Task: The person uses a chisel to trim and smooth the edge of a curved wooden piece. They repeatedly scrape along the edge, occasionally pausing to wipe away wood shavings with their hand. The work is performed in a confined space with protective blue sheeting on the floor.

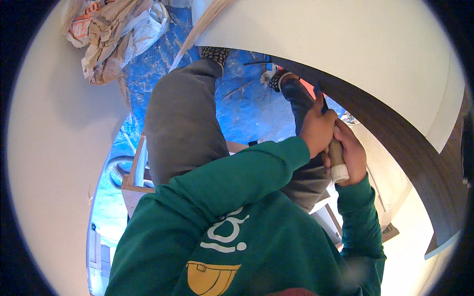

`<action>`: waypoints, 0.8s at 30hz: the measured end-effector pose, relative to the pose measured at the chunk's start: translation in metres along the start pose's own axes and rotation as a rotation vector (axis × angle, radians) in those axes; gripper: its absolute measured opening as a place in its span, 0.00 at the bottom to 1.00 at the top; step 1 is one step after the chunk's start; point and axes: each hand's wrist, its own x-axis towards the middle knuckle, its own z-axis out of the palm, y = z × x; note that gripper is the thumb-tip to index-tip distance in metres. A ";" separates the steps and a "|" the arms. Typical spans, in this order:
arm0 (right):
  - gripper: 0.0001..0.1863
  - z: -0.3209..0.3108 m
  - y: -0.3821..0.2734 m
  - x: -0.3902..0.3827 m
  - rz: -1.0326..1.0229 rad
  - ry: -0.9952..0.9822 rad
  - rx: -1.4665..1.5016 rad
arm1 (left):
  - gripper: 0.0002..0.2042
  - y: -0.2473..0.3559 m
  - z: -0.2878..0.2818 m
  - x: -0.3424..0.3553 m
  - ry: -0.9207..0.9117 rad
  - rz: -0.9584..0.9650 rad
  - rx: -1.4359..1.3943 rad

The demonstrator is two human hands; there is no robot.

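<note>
My right hand (353, 152) is wrapped round a tool with a thick tan handle (336, 154) that has a whitish, worn butt end. My left hand (317, 129) sits just ahead of it, closed about the tool's front part, with one finger stretched forward along it. A narrow dark piece (324, 105) shows beyond the left fingers; the tool's exact kind is hard to make out. Both hands are close to the edge of a dark brown wood-look board (390, 111), which the lens bends into a curve. Whether the tool's tip touches the board cannot be seen.
Blue sheeting (252, 106) covers the floor under my legs. Crumpled paper and plastic (111, 42) lie at the far left. Pale walls rise on the left (59, 138) and far right (345, 34). A wooden frame (134, 170) stands beside my left leg.
</note>
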 end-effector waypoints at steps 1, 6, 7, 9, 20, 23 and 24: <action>0.25 0.001 0.001 0.008 -0.003 0.004 -0.007 | 0.29 -0.005 0.000 0.005 0.008 -0.012 -0.084; 0.28 0.002 0.007 0.005 -0.011 0.004 -0.046 | 0.31 0.001 -0.002 -0.002 0.009 -0.075 -0.072; 0.28 0.004 0.005 -0.002 -0.007 0.023 -0.027 | 0.32 0.010 0.000 -0.010 0.000 -0.080 -0.064; 0.28 0.007 0.004 -0.012 -0.003 0.067 0.007 | 0.34 0.026 0.001 -0.021 -0.024 -0.087 -0.055; 0.27 0.014 0.011 -0.003 -0.055 0.088 0.005 | 0.35 0.022 -0.005 -0.015 -0.064 -0.130 -0.130; 0.27 0.013 0.013 -0.003 -0.060 0.084 0.001 | 0.34 0.016 -0.008 -0.010 -0.061 -0.104 -0.072; 0.27 0.014 0.012 -0.003 -0.053 0.093 -0.018 | 0.34 0.010 -0.011 -0.007 -0.067 -0.094 -0.051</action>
